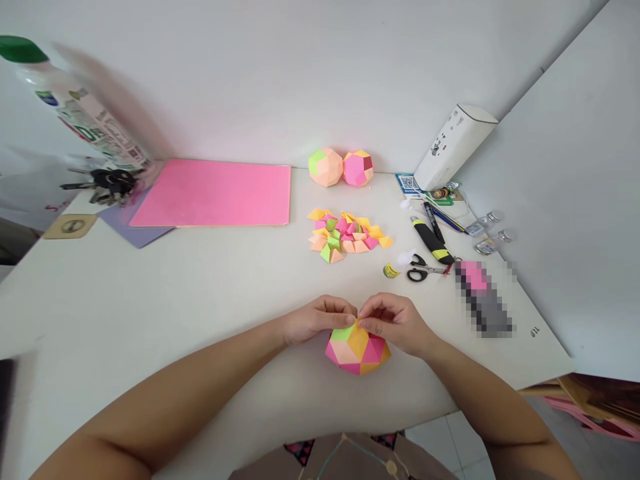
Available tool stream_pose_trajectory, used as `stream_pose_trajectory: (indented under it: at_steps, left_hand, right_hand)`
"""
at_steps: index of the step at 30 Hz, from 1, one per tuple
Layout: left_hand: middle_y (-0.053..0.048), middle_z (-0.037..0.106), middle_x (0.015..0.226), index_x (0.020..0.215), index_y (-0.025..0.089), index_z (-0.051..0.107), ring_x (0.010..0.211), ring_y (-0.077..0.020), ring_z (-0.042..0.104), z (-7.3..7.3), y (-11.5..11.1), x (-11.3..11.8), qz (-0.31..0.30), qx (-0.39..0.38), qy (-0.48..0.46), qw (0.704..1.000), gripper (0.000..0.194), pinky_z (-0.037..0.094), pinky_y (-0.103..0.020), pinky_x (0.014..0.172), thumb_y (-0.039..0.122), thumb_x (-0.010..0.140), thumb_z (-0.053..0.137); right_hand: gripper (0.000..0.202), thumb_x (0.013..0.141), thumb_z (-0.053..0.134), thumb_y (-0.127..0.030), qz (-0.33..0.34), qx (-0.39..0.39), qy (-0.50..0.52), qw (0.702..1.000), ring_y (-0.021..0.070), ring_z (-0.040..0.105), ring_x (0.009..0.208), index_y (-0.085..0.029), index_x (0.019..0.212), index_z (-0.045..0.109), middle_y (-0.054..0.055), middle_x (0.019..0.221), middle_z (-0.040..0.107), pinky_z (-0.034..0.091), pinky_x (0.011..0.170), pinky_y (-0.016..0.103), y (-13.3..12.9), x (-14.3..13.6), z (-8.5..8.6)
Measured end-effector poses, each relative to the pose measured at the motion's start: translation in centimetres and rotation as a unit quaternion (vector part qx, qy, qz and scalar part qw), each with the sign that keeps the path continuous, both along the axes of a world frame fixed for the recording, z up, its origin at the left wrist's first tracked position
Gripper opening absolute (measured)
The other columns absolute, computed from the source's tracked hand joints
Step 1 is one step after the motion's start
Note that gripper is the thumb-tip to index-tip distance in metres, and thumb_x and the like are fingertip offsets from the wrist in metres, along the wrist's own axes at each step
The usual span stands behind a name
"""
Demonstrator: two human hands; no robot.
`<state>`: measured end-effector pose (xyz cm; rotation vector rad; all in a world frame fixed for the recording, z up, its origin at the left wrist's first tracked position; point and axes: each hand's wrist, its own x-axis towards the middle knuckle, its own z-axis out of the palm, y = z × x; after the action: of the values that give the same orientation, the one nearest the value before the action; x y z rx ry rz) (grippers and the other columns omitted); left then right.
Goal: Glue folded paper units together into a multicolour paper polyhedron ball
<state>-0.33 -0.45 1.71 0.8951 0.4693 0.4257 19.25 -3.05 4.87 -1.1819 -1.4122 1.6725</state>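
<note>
A partly built ball of folded paper pieces (356, 352), in pink, orange, peach and green, is held near the front of the white table. My left hand (323, 319) pinches its upper left edge at a green piece. On the other side, the fingers of my right hand (395, 322) are closed on the top edge at an orange piece. The fingertips of both hands nearly meet there. Just beyond them lies a loose pile of small folded paper pieces (345, 235) in the same colours.
Two finished paper balls (326, 167) rest against the wall. A pink sheet (215, 193) lies left of them, beside keys (113, 183) and a tall bottle (95, 120). To the right are scissors (425, 268), a box cutter (431, 240), pens (447, 217) and a white case (454, 148).
</note>
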Motion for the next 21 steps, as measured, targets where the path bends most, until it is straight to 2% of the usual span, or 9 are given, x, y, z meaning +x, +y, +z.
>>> stream_pose_trajectory:
  at_steps: [10,21]
  left_hand:
    - [0.001,0.05,0.065,0.06,0.014,0.056,0.061,-0.0107,0.043,-0.04,-0.05,-0.03,-0.003,0.009,-0.005,1.0,0.027,0.032,-0.026,0.061,0.033,0.076,0.066]
    - [0.001,0.052,0.065,0.062,0.014,0.058,0.061,-0.0102,0.044,-0.02,0.04,0.01,0.003,-0.005,0.011,1.0,0.027,0.032,-0.025,0.06,0.036,0.075,0.068]
  right_hand:
    - [0.01,0.072,0.074,-0.024,0.002,0.004,0.003,1.0,0.009,0.057,0.063,-0.018,0.075,0.066,-0.001,0.07,0.062,0.046,0.057,0.021,-0.07,-0.04,-0.16]
    - [0.017,0.068,0.077,-0.027,-0.011,-0.045,0.029,0.998,0.008,0.056,0.059,-0.017,0.073,0.065,-0.002,0.067,0.06,0.047,0.055,0.02,0.12,-0.31,0.03]
